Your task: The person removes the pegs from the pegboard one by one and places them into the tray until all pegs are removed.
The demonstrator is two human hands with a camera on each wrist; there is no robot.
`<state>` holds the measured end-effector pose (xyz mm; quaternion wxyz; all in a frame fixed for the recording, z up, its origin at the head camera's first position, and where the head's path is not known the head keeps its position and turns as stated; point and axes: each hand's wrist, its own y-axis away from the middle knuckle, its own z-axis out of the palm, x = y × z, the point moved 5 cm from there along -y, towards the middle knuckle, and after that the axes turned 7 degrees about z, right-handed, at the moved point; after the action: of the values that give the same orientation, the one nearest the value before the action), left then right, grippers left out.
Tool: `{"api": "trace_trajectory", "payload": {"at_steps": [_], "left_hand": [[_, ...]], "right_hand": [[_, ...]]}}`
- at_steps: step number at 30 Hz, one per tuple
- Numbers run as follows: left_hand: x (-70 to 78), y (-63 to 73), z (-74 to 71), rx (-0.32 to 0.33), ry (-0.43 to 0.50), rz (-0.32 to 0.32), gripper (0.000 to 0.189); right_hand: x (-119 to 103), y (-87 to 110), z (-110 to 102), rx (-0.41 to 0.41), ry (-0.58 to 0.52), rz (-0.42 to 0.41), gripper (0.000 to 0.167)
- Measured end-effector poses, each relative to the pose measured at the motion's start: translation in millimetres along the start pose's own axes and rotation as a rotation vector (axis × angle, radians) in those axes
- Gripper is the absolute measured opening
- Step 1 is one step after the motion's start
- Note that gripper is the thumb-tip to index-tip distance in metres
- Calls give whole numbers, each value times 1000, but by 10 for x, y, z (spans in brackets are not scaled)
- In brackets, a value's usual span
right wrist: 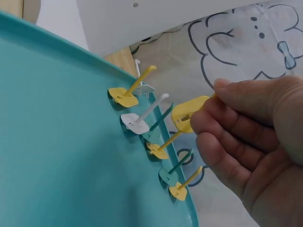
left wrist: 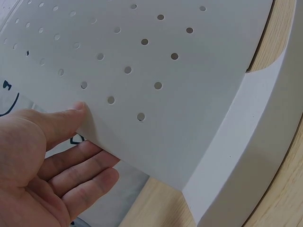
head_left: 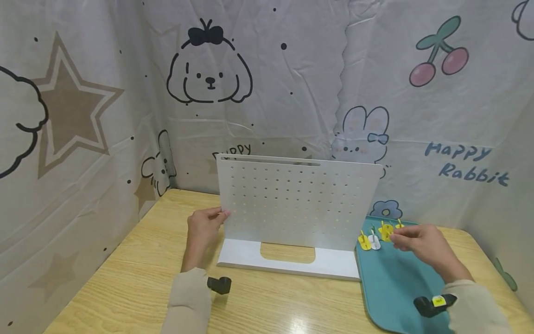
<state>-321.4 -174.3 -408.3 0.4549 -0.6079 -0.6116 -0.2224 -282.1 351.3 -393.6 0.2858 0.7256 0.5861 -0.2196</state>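
A white pegboard (head_left: 288, 222) with rows of small holes stands upright on its flat base. My left hand (head_left: 203, 229) holds the board's left edge, the thumb lying on the front face and the other fingers behind it. Over the far end of the teal tray, my right hand (head_left: 429, 246) pinches a yellow hook (right wrist: 187, 113) by its peg between thumb and forefinger. Its oval backplate faces the tray in the right wrist view. Below lie several more hooks, among them a yellow hook (right wrist: 124, 96), a white hook (right wrist: 136, 124) and a teal hook (right wrist: 169, 176).
The teal tray (head_left: 396, 287) has a raised rim and sits right of the pegboard on a wooden table (head_left: 125, 278). A cutout opens in the board's base. Printed curtains (head_left: 283, 93) hang behind and at both sides.
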Motion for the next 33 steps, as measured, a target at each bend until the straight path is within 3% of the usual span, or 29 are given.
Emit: {"api": "trace_trajectory", "payload": {"at_steps": [8,22,28,33], "left_hand": [[-1,7,-1,-5,-5,-11,31],[21,0,2,-8,-10,8,30],[34,1,13,-13,-2,-9,29],[29,25,4,-14,-6,-27,31]], "right_hand": [[122,-129,23,-46,14,71,46],[203,-247,126,-79,44,36,22],[242,-262,147,-64,28,26,22],[241,-277,143,-33,4,54,32]]}}
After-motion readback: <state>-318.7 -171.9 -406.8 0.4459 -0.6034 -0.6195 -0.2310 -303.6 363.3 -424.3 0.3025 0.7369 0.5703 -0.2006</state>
